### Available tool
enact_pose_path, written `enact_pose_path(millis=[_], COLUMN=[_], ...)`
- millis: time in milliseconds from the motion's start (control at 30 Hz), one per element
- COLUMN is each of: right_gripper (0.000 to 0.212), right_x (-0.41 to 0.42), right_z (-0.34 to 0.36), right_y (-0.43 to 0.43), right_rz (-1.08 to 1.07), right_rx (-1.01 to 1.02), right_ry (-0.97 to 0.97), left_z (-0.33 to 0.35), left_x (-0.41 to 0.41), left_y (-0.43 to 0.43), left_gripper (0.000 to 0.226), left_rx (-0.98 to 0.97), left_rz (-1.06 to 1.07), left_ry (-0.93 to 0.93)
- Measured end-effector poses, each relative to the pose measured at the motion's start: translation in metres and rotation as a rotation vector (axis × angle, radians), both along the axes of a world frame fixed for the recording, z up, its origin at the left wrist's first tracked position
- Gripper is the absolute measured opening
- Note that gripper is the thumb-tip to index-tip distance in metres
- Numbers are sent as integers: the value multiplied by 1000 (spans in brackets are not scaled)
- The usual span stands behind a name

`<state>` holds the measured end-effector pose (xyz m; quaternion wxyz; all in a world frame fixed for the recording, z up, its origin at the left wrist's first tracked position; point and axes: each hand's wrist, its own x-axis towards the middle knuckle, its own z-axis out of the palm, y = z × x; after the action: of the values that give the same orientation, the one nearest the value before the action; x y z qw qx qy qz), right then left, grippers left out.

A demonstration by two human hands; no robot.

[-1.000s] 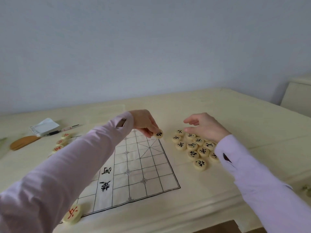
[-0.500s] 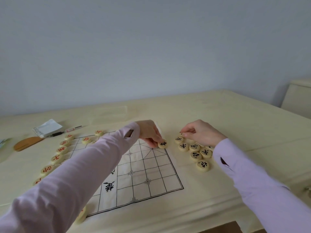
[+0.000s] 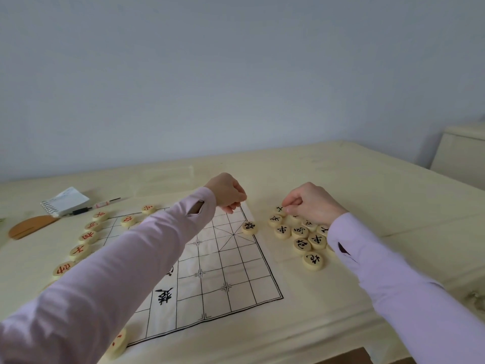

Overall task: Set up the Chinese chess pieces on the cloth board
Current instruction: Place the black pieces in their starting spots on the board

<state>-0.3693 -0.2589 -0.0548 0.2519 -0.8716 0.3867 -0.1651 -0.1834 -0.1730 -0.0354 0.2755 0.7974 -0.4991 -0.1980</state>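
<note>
The white cloth board (image 3: 231,274) lies on the table, my left sleeve crossing over it. One black-lettered piece (image 3: 249,228) rests on the board's right edge line. My left hand (image 3: 227,192) hovers just behind and left of it, fingers curled, holding nothing. A cluster of black-lettered pieces (image 3: 299,233) sits on the table right of the board. My right hand (image 3: 313,203) pinches a black piece (image 3: 279,210) at the cluster's far end. Red-lettered pieces (image 3: 88,236) line the board's left side, and one more red piece (image 3: 118,342) sits at the near left corner.
A spiral notepad (image 3: 65,200), a pen (image 3: 105,204) and a flat orange wooden object (image 3: 29,229) lie at the far left. A pale cabinet (image 3: 459,156) stands beyond the table's right end. The table's front edge (image 3: 288,348) runs close below the board.
My left hand set the black piece on the board's right edge, let go and pulled back with fingers curled. My right hand lowered onto the cluster and pinched a piece.
</note>
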Motion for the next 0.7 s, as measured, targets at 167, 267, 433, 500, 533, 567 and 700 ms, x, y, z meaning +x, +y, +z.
enact_pose_path(millis=[167,267,433,500,533,567,700], right_gripper=[25,29,37,40,40,38,39], right_x=[9,15,26,29,30,31,30], right_z=[11,15,10,6,4,2,-2], right_y=[-8,-16,-20,-20,-20,-21,-29], right_rz=[-14,-10,103,134,137,129,52], right_rx=[-52,-81,-57,-63,-78,-99,-136], right_ry=[81,141,284,311,325,336,350], left_z=[5,4,1,1,1,0,-3], left_x=[9,13,16,16,16,17,19], left_y=[6,9,11,11,11,12,11], left_gripper=[11,14,14,13,13,13,12], left_rx=[-14,-3,0,4,5,7,11], left_rz=[38,46,42,28,24,21,20], left_ry=[33,33,47,45,44,44,48])
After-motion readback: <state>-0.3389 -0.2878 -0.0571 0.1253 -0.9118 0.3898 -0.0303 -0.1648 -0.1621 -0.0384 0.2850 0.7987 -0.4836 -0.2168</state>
